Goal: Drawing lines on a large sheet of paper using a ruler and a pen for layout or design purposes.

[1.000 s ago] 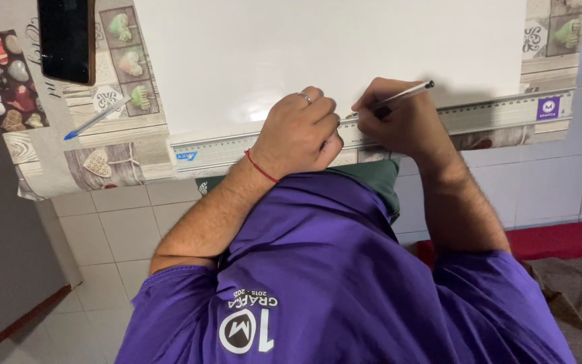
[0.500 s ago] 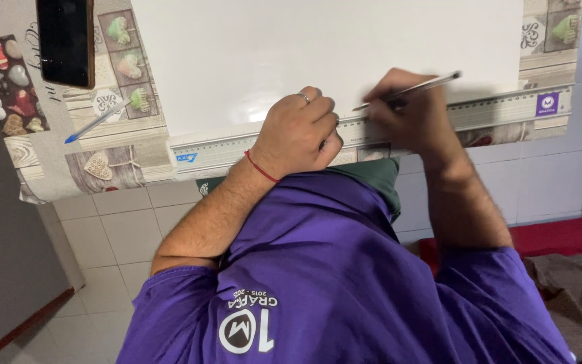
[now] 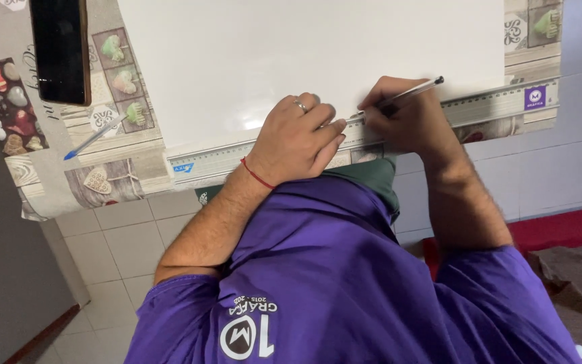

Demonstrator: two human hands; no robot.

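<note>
A pen [image 3: 404, 95] is held against a metal ruler [image 3: 493, 106] that is pressed flat on a white sheet [image 3: 304, 54].

The ruler is laid along the near edge of the sheet, across the bench [image 3: 122, 172], which is covered with a heart-patterned cloth. The left hand [image 3: 298, 138] is placed palm down on the ruler, knuckles raised, fingers curled, its grip closed around nothing; a ring is worn on one finger and a red cord on the wrist. The right hand [image 3: 409, 121] is set just beside it, wrist bent, its grip closed tight on the pen, whose tip is brought to the ruler's far edge. A blue pen [image 3: 94, 137] and a dark phone [image 3: 60, 50] are left well apart on the bench.
</note>
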